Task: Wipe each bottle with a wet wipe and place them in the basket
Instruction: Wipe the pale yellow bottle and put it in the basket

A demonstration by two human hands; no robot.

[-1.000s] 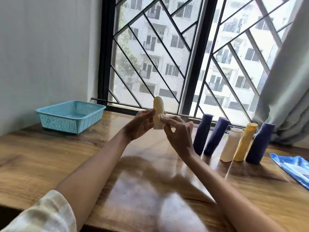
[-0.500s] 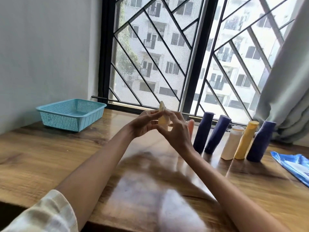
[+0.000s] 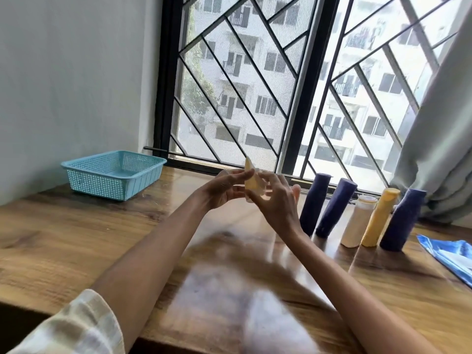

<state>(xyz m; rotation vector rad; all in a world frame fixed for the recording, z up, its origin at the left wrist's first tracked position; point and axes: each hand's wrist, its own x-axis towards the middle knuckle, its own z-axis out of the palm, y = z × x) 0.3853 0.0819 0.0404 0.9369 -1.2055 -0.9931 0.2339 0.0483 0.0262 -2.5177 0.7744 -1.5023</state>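
Two hands on one bottle right now: we have the pale yellow bottle [image 3: 249, 180] up in the air over the surface [image 3: 76, 241], between the basket [image 3: 112, 175] and the standing row. Left hand [image 3: 219, 191] has its fingers curled round the bottle's left side, grasping it. Right hand [image 3: 277, 200] wraps the other side with fingers bent; a wipe under them is likely, but blur hides it, so we can't confirm.

Handling read: small plastic bottle, probably light and fairly stiff, smooth skin. A wet film will make it slick, so we'd take it round the mid-body with fingers opposed, not by the tapered top.

Basket sits well to the left near the wall and looks to hold nothing yet.

Five more bottles wait upright on the right: two dark blue [image 3: 315, 203] [image 3: 335, 208], a white one [image 3: 358, 221], a yellow one [image 3: 380, 217], another dark blue [image 3: 402, 219]. Blue wipe pack [image 3: 454, 254] lies just beyond them.
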